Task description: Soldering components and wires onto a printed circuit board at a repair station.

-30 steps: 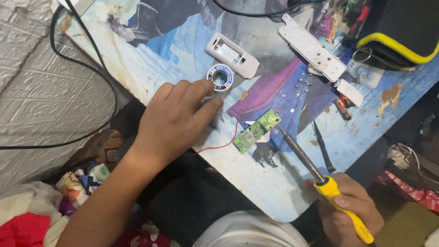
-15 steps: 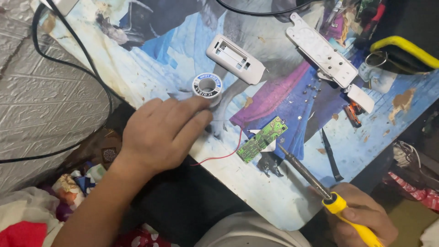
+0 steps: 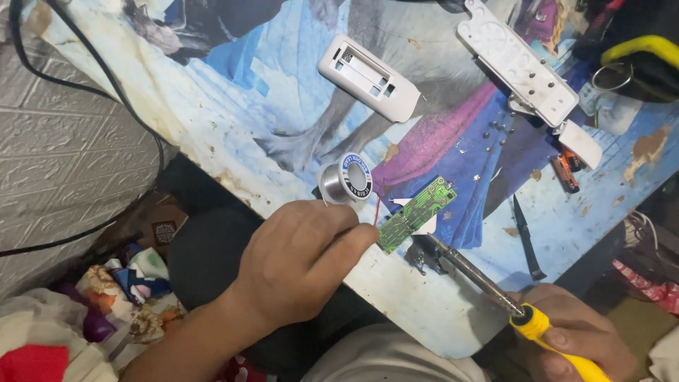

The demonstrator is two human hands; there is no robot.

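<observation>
The narrow green printed circuit board point(image 3: 416, 213) lies slantwise just beyond the left hand point(image 3: 300, 260), whose pinched fingertips meet at its near end beside a red wire point(image 3: 376, 209). The right hand point(image 3: 576, 339), farther off, grips a yellow-handled soldering iron point(image 3: 488, 281), tip touching the board's edge

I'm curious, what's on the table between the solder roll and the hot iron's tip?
The green circuit board lies between the solder roll and the soldering iron, in the head view.
</observation>
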